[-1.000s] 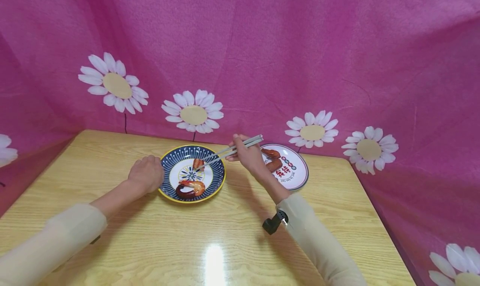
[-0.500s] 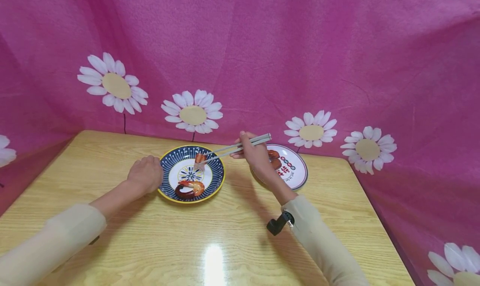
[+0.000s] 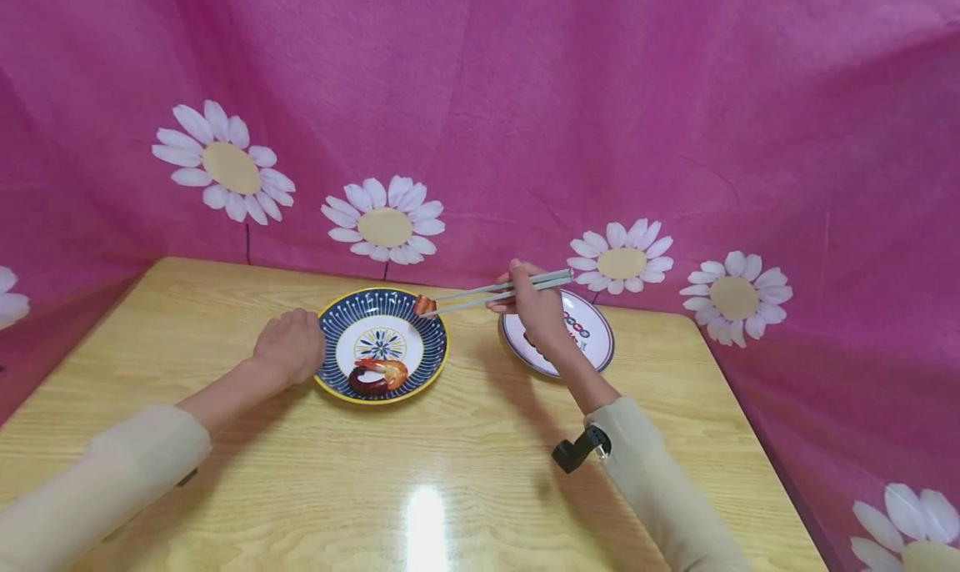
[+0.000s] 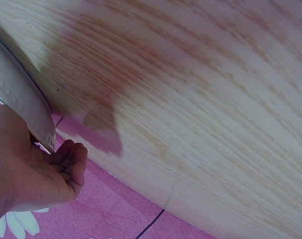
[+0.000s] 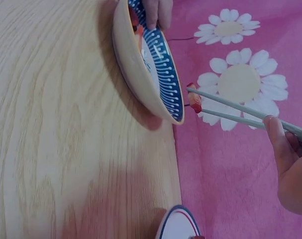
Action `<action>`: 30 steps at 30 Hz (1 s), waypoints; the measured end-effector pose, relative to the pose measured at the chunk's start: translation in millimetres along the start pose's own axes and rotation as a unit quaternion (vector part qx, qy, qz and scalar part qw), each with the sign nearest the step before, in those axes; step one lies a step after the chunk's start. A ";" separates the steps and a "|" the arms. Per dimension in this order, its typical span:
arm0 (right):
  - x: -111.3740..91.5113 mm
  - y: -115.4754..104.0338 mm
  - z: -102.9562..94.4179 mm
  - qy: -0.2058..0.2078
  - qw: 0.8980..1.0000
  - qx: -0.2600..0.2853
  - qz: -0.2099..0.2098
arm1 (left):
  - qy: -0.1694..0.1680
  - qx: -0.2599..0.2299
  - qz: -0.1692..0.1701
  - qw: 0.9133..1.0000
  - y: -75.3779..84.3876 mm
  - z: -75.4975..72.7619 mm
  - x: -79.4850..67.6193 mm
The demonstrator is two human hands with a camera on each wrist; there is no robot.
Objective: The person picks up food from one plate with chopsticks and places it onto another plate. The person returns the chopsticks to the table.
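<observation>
While L hand grips bowl ctr-left, R hand grips chopsticks whose tip-only pinch cd slip, dropping food pc mid-frame.

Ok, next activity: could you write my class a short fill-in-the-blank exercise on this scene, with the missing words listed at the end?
1. The right hand pinches a small piece of food using a pair of ____.
2. In the head view, the left hand holds a patterned dish edged in the colour ____.
3. In that view, the white plate lies to the ____ of the dish.
4. The flowers printed on the curtain have petals coloured ____.

Missing words: chopsticks; yellow; right; white.
</observation>
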State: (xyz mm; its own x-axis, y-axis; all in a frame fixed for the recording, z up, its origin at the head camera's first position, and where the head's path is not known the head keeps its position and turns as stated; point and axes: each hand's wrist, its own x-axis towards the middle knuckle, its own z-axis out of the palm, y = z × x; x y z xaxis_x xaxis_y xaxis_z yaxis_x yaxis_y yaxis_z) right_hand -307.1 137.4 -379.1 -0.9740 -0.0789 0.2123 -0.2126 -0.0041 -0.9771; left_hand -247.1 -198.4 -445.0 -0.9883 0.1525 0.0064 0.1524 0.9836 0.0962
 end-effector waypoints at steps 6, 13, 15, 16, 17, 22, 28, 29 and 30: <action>0.9 -2.2 -13.5 0.022 1.000 -0.017 0.011 | -0.001 -0.004 -0.003 1.000 0.0 -0.5 0.9; 0.3 -6.1 -27.4 0.049 0.996 -0.046 0.052 | 0.000 0.000 -0.004 1.000 0.1 -1.3 0.4; 0.5 -6.8 -31.0 0.050 0.997 -0.040 0.050 | -0.001 -0.001 -0.005 1.000 0.1 -1.3 0.0; 0.5 -7.1 -32.8 0.052 0.996 -0.041 0.051 | -0.001 -0.002 -0.006 1.000 0.1 -1.6 0.0; 0.3 -7.2 -34.6 0.055 0.996 -0.038 0.053 | -0.001 -0.004 -0.007 1.000 0.2 -2.0 -0.1; -1.7 -8.9 -41.2 0.060 0.997 -0.017 0.038 | -0.001 -0.011 -0.011 1.000 1.2 -3.0 -0.1; -2.1 -10.1 -50.1 0.056 0.998 -0.033 0.023 | 0.004 -0.011 -0.007 1.000 -0.2 -1.6 1.0; -1.4 -10.0 -51.5 0.055 0.998 -0.030 0.018 | 0.005 -0.011 -0.007 1.000 -0.6 -1.6 1.1; -0.5 -9.7 -53.0 0.053 0.998 -0.023 0.013 | 0.006 -0.011 -0.007 1.000 -1.1 -1.7 1.1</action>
State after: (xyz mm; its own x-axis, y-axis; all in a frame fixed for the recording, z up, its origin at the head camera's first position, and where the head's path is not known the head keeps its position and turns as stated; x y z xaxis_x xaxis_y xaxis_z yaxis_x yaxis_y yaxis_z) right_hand -308.6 190.3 -369.1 -0.9815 0.0277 0.1893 -0.1881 0.0418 -0.9813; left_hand -248.4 -199.5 -443.4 -0.9903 0.1382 0.0172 0.1393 0.9831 0.1186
